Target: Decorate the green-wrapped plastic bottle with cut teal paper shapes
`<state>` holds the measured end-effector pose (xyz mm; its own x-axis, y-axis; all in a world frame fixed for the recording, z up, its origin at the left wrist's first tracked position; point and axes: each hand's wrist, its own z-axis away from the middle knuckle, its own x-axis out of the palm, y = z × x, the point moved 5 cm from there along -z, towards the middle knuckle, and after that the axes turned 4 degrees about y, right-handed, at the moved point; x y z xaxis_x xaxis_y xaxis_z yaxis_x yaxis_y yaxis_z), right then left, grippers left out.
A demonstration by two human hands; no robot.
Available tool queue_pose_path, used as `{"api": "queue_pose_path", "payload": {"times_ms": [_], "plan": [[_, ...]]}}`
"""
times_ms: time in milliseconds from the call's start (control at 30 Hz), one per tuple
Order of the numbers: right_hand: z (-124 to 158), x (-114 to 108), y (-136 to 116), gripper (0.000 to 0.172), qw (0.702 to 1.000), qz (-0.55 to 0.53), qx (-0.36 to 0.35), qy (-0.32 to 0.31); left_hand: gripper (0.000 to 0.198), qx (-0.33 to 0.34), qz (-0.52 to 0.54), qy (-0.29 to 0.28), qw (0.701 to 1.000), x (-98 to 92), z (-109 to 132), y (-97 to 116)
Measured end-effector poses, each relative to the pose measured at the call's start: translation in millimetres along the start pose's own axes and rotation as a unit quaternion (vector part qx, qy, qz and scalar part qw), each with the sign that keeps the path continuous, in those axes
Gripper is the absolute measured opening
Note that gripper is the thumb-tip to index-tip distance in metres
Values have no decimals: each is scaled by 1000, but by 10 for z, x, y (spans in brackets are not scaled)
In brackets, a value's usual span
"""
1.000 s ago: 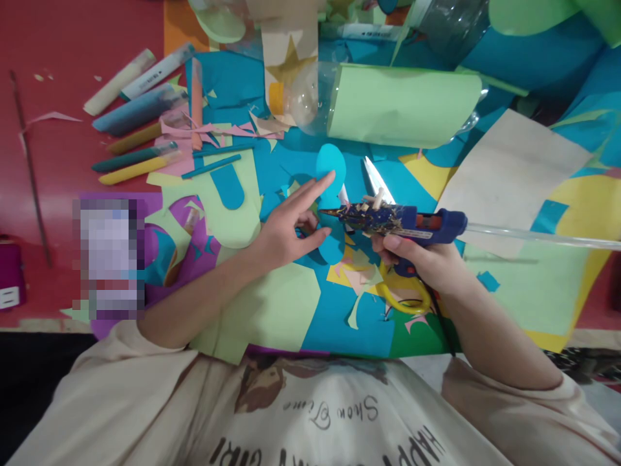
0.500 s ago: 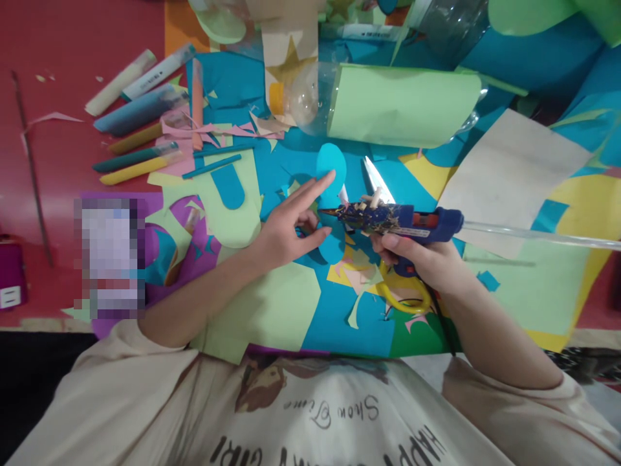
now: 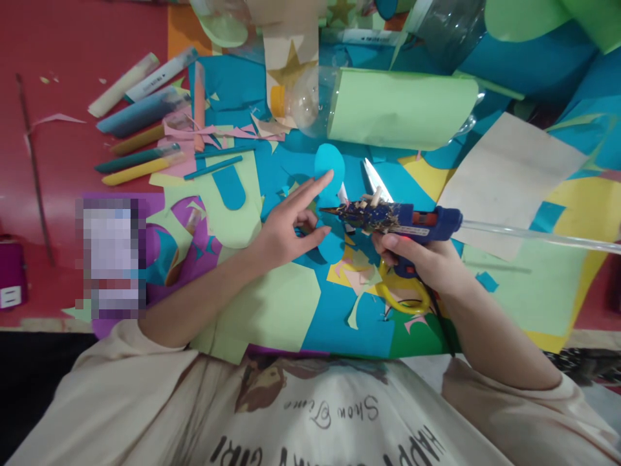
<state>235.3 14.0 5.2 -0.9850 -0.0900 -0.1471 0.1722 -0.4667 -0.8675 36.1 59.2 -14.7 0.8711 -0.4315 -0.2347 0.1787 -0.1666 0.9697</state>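
A blue hot glue gun [image 3: 405,220] is gripped in my right hand [image 3: 427,259], its nozzle pointing left and a clear glue stick [image 3: 533,234] trailing from its back. Bits of residue crust its front end. My left hand [image 3: 284,230] has its index finger and thumb stretched apart, the fingertips over a bright blue paper cutout [image 3: 330,162] with rounded ends. The nozzle is over the middle of this cutout, and I cannot tell whether it touches. Scissors [image 3: 403,299] with yellow handles lie partly hidden beneath the glue gun.
A clear bottle wrapped in green paper [image 3: 405,107] lies beyond my hands. Several markers [image 3: 140,113] rest at the left, near a blurred-out phone-like object [image 3: 111,252]. Paper sheets [image 3: 504,181] and scraps cover much of the red table [image 3: 53,162].
Both hands and the glue gun hold nearly the same place. The view has shifted very slightly.
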Motion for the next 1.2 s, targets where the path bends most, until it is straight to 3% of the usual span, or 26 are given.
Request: {"api": "queue_pose_path", "payload": {"times_ms": [633,1200], "plan": [[5,-42,52,43,999,-3,30,15,65,57,-22,13,998,-23,10,-14],[1,-56,-2,44,1000,-29,-4,9,67,67,-32,39,996,-60,25,0]]}}
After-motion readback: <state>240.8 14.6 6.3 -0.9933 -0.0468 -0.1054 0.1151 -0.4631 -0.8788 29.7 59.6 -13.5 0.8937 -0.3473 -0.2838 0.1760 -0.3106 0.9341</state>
